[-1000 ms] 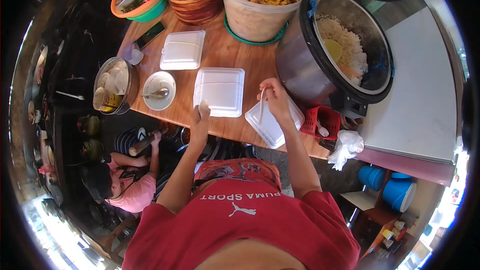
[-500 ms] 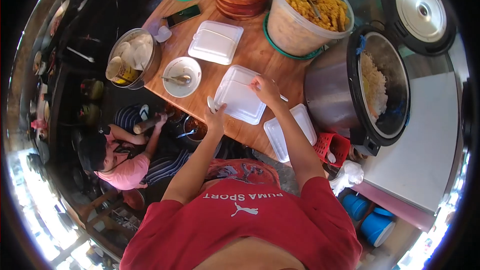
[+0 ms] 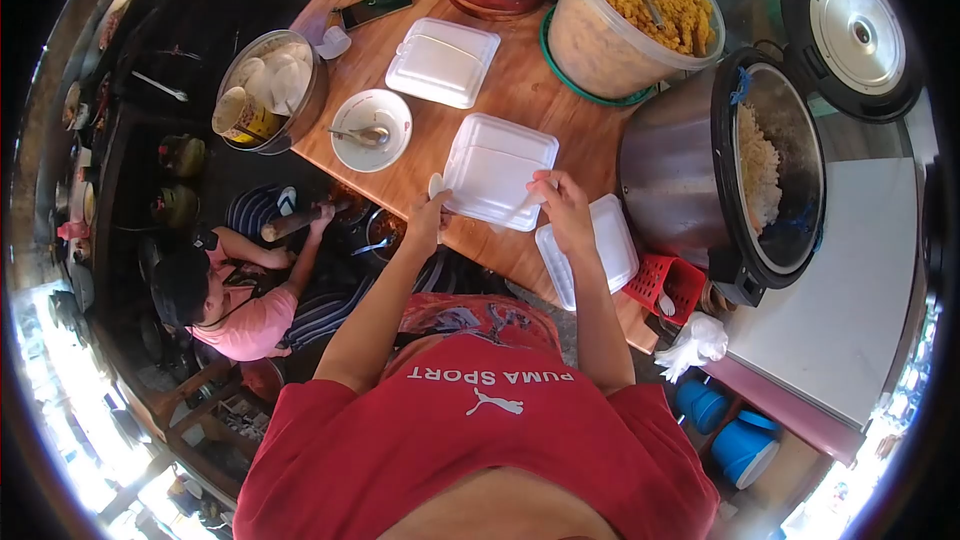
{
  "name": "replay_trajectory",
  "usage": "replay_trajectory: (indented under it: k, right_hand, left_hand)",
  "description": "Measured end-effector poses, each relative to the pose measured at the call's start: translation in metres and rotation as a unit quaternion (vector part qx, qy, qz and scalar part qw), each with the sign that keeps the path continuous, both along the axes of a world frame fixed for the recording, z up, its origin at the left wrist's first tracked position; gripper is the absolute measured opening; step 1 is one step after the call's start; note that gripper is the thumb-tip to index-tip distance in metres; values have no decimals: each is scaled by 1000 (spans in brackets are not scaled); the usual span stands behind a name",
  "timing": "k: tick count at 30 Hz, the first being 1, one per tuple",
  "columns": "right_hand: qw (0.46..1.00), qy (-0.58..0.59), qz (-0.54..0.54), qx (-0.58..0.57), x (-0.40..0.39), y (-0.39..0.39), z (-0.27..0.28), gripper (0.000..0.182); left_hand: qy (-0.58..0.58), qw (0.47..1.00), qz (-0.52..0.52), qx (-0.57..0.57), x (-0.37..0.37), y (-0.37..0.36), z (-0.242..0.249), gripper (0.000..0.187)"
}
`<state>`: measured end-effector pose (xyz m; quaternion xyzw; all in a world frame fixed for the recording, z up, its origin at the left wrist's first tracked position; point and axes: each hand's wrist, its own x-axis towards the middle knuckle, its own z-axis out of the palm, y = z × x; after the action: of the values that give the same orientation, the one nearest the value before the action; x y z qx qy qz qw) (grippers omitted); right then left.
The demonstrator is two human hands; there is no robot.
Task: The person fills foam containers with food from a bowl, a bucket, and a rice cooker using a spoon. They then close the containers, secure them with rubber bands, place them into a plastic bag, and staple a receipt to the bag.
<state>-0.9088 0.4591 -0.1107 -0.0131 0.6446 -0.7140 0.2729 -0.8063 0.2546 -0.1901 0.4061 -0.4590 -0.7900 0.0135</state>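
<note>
At far left, shows another person (image 3: pixel 262 328) near a steel pot (image 3: pixel 306 124) of pale dishes. Next has a white bowl (image 3: pixel 386 153) with a spoon (image 3: pixel 375 136) lying inside, likely to keep drips off the wooden table (image 3: pixel 480 251). Behind, has a shut white box (image 3: pixel 443 62). With the left hand (image 3: pixel 425 224), holds a small white thing (image 3: pixel 436 183) in bent, nearly closed fingers, beside the middle box (image 3: pixel 500 162), maybe to steady that box too. Has that box flat and shut on the table, between both hands, easy to reach. With the right hand (image 3: pixel 565 208), seems to pinch a thin pale strip (image 3: pixel 522 204), too blurred to name, fingertips close together. Further right, has a slanted white box (image 3: pixel 607 240), a red basket (image 3: pixel 650 276) and an open rice pot (image 3: pixel 670 162), perhaps close by for quick scooping.
</note>
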Motion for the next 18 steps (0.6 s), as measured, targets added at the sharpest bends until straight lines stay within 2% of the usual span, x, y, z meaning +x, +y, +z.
replay_trajectory:
  k: [3, 7, 8, 11, 18]
  right_hand:
    - [996, -20, -75, 46, 38, 11, 10, 22]
    - [966, 138, -81, 204, 82, 35, -13, 25]
    - [959, 136, -68, 238, 91, 44, -18, 23]
    - [976, 68, -124, 166, 116, 56, -33, 19]
    - [964, 84, -172, 187, 130, 52, -63, 10]
  left_hand:
    - [-15, 998, -45, 33, 9, 8, -3, 19]
    - [-28, 994, -87, 66, 19, 26, 10, 21]
    - [-32, 993, -92, 65, 20, 29, 10, 21]
    - [-53, 991, -108, 58, 25, 36, 1, 23]
    - [-83, 985, -149, 36, 28, 38, 14, 22]
